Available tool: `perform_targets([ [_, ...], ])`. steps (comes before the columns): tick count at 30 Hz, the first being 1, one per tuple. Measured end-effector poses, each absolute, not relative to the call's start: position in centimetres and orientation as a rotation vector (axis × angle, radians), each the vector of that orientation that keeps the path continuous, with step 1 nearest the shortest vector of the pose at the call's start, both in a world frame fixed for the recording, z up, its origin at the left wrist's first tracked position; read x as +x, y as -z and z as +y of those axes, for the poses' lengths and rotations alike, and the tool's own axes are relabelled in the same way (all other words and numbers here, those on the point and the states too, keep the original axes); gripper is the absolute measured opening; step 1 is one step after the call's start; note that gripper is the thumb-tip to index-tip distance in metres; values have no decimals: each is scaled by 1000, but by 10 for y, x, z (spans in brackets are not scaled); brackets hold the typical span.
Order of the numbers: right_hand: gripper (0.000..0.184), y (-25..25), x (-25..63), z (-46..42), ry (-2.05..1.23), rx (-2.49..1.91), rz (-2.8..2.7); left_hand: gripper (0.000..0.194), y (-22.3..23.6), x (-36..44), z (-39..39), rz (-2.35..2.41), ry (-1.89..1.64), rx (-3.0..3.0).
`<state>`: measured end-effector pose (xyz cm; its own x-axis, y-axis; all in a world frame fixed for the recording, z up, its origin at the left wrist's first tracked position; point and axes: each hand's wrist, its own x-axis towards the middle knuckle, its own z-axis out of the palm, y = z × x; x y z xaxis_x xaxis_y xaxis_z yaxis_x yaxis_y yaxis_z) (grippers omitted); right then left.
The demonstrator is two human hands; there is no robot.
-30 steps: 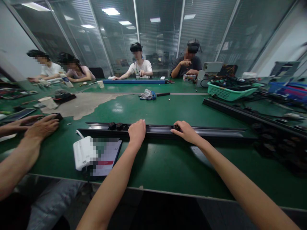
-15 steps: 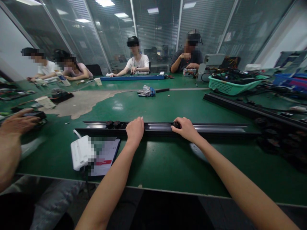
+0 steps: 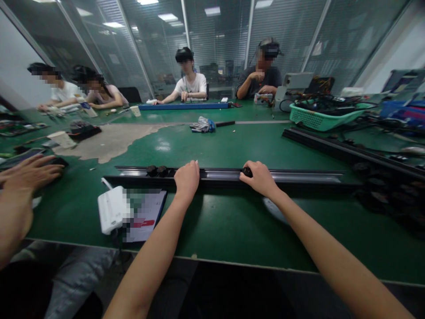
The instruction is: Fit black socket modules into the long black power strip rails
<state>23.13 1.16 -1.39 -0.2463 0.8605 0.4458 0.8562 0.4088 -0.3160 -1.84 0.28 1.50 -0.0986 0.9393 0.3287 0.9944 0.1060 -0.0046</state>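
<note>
Evidently, a small black rounded piece (image 3: 247, 171) is pinched in the right hand (image 3: 260, 177), slightly right of the middle of a long black metal rail with a shiny inner channel (image 3: 219, 175), laid left to right across the green tabletop (image 3: 226, 230). The left hand (image 3: 187, 178) is curled over the rail; whether anything is grasped inside it cannot be told. Farther left, two dark knob-like pieces (image 3: 156, 170) are seen at the channel. For good control, the rail is probably best braced flat by the left hand, while the pinched piece is guided squarely along the channel, with even pressure, so that tilting and jamming are avoided.
</note>
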Motion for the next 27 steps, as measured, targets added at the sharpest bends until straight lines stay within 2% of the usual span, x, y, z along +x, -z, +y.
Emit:
perform_targets([
  [13,13,12,237,12,-56,-1434,-2111,52,-16,-18,3,-2129,321,-1924],
  [27,16,12,252,11,-67,-1495,-2120,53,-18,-18,2,-2132,313,-1936],
])
